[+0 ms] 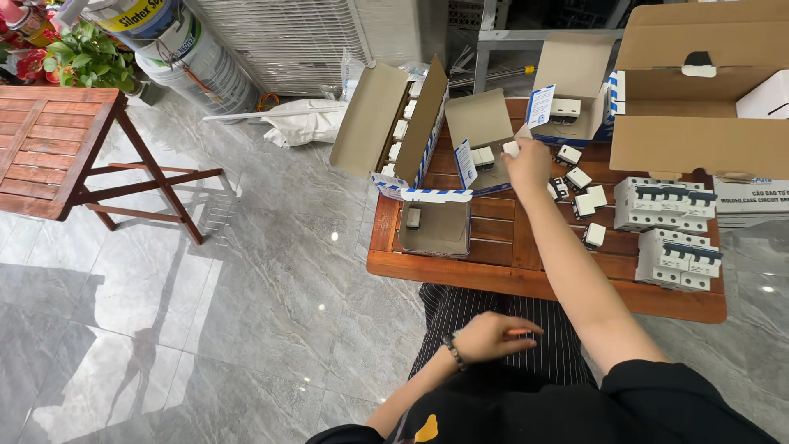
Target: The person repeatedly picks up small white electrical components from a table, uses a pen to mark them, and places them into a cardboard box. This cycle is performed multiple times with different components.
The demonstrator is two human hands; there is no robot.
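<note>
My right hand reaches out over the wooden table and holds a small white circuit breaker next to an open cardboard box that has a breaker inside. My left hand rests on my lap above striped trousers, fingers loosely apart, holding nothing, with a dark bracelet on the wrist. Several small white breakers lie loose on the table just right of my right hand. Another open box with one small part inside sits at the table's near left corner.
Larger white multi-pole breakers stand at the table's right. A big open carton fills the far right, and a long open box of breakers leans at the table's left edge. A second wooden table, a plant and paint buckets stand at left.
</note>
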